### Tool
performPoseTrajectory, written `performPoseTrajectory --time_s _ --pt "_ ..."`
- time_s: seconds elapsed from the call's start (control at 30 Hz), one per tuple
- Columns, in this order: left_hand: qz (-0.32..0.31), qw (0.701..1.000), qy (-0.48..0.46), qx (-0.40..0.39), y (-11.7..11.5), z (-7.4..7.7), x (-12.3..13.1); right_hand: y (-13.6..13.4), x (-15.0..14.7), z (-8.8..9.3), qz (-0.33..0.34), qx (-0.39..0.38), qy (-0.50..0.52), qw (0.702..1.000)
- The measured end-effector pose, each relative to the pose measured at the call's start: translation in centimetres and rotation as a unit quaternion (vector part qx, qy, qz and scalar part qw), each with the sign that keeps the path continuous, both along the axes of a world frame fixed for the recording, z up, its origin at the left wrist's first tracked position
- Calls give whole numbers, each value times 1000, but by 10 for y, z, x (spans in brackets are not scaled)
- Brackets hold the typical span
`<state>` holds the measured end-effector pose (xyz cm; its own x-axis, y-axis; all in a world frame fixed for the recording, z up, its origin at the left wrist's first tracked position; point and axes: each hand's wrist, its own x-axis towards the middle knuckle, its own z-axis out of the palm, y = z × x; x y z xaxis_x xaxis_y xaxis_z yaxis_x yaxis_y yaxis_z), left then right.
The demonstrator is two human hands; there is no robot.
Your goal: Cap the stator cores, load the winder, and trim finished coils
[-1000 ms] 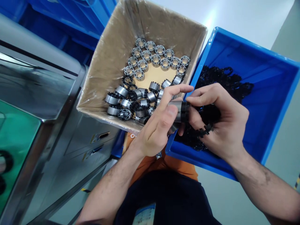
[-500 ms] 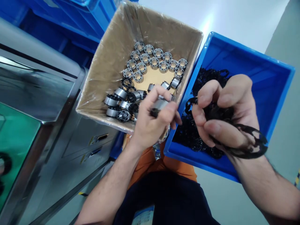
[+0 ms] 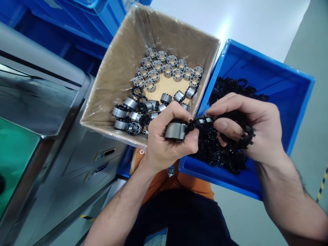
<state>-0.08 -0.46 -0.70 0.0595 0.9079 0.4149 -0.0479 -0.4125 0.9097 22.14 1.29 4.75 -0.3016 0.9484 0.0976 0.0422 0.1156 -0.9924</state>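
My left hand (image 3: 164, 136) is closed around a silver motor stator core (image 3: 176, 131), a short metal cylinder lying on its side. My right hand (image 3: 256, 126) grips black plastic rings; one black ring (image 3: 202, 121) sticks out from its fingertips and meets the left fingertips beside the core. Another black toothed ring (image 3: 248, 136) hangs around the right thumb. Whether the ring touches the core itself is hidden by the fingers. Both hands are above the gap between a plastic-lined carton (image 3: 112, 73) and a blue bin (image 3: 279, 71).
Several bare silver cores (image 3: 167, 70) stand in rows in the carton. Nearer me, cores with black end rings (image 3: 121, 111) lie jumbled. Loose black rings (image 3: 230, 162) fill part of the blue bin. A metal machine cabinet (image 3: 84, 157) with a green surface (image 3: 17, 157) stands at left.
My hands have come together. The right hand has turned and moved left, bringing a black ring to the left fingertips. The core in the left hand is now more plainly seen.
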Motion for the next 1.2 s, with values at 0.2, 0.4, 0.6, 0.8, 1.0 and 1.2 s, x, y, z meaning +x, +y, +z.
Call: performPoseTrajectory --time_s 0.2,0.4,0.6,0.8,1.0,1.2 --pt "-61 976 -96 -185 -2 0 -11 7 2 -2 44 60 -40 996" --pt "-128 948 -147 -253 -4 -5 -10 -8 -13 -7 -55 130 -58 988" --pt "-192 923 -140 -302 -10 -1 -12 -10 -21 -16 -58 133 -78 986" --pt "-213 914 -146 -313 -6 6 -14 -7 -18 -18 -45 166 -74 982" --pt "-203 936 -95 -271 -7 6 -18 -13 -21 -15 -66 140 -101 983" --pt "-51 968 177 -170 23 5 -47 10 3 -28 -73 65 -65 993"
